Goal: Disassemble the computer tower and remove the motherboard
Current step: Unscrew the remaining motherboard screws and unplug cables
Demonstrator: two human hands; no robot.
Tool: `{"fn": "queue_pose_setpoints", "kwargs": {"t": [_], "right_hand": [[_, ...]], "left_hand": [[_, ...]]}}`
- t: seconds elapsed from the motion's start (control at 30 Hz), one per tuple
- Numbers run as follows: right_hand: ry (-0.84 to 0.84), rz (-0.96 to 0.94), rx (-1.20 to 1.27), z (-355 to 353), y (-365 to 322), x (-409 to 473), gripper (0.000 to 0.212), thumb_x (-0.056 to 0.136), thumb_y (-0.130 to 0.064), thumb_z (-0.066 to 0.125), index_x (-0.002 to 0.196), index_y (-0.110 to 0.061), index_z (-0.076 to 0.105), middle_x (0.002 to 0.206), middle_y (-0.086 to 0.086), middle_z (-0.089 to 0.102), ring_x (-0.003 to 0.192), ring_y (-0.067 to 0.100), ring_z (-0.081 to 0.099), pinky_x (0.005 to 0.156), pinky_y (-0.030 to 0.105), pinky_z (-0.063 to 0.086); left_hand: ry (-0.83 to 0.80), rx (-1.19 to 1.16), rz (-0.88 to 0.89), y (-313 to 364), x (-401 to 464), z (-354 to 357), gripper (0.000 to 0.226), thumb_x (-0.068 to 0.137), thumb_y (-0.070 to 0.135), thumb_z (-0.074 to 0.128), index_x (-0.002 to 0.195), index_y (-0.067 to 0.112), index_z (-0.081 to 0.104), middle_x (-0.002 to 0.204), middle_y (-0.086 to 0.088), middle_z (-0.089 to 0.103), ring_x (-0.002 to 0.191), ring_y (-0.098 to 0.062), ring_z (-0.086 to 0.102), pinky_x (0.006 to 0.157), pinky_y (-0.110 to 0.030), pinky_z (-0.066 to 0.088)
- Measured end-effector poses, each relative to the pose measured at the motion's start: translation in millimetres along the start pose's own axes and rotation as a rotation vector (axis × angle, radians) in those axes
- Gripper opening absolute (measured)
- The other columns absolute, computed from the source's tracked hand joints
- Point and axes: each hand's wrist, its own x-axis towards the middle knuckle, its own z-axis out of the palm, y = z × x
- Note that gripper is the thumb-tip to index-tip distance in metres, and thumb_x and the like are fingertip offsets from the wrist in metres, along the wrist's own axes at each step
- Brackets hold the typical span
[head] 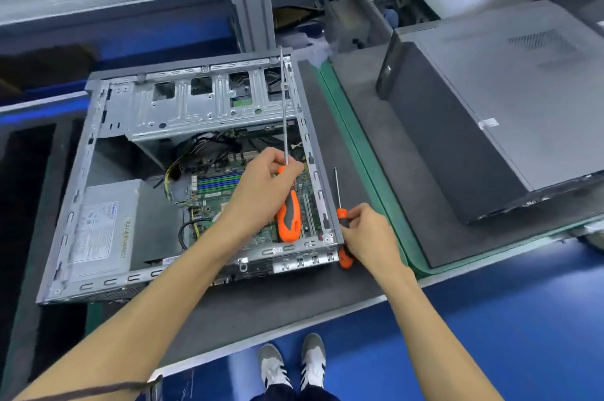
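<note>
The open computer tower [183, 178] lies on its side on the dark mat [376, 145], the motherboard [225, 201] inside. The left hand [264, 184] grips a long orange screwdriver [288, 211] (shaft pointing away) over the board; the right hand [366, 234] pinches a smaller screwdriver [341, 214] just beside the case.

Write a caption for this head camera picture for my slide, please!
Left hand holds a long screwdriver above the open tower's motherboard; right hand grips a shorter screwdriver beside the case.

Each hand grips a screwdriver (orange-handled) [288, 204].
</note>
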Motion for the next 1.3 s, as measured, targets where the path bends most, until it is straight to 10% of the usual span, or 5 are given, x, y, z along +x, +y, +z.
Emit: {"fn": "queue_pose_setpoints", "kwargs": {"t": [0.23,0.67,0.9,1.13,1.3], "right_hand": [[0.147,-0.095,0.049,-27,-19,6,0.028,0.098,-0.047,0.057,0.110,-0.022,0.053,0.086,-0.006,0.065,0.083,0.018,0.062,0.065,0.033,0.040],[0.084,-1.413,0.410,-52,-182,-41,0.030,0.095,-0.020,0.070,0.124,-0.022,0.061,0.136,0.004,0.044,0.106,0.019,0.057,0.092,0.034,0.050],[0.325,-1.153,1.024,-67,-236,-42,0.005,0.099,-0.038,0.063,0.101,-0.039,0.058,0.083,0.013,0.066,0.061,0.030,0.064,0.052,0.038,0.049],[0.503,-1.006,1.159,-71,-287,-28,0.015,0.102,-0.024,0.053,0.090,-0.020,0.045,0.060,-0.008,0.061,0.046,0.025,0.054,0.047,0.026,0.039],[0.641,-1.049,1.135,-79,-301,-31,0.020,0.101,-0.026,0.053,0.088,-0.015,0.043,0.054,-0.009,0.057,0.042,0.019,0.053,0.052,0.022,0.040]], "left_hand": [[-0.008,0.024,-0.035,4,1,-10,0.022,0.096,0.040,0.056,0.097,0.019,0.061,0.073,0.003,0.061,0.049,-0.004,0.055,0.062,-0.028,0.039],[0.118,-0.333,0.054,52,-28,-81,0.054,0.091,0.043,0.062,0.107,-0.009,0.059,0.092,-0.027,0.067,0.078,-0.022,0.062,0.071,-0.035,0.047],[0.354,0.184,-0.042,10,-3,-148,0.027,0.099,0.027,0.050,0.083,0.012,0.067,0.077,-0.001,0.071,0.071,-0.021,0.066,0.068,-0.035,0.053],[-0.143,1.010,-0.025,-29,1,-139,0.032,0.099,0.031,0.042,0.120,0.019,0.063,0.123,-0.004,0.063,0.108,-0.026,0.060,0.093,-0.036,0.045],[-0.331,1.117,0.009,-45,2,-131,0.025,0.100,0.026,0.039,0.087,0.013,0.054,0.095,-0.009,0.064,0.088,-0.029,0.061,0.077,-0.037,0.040]]}}
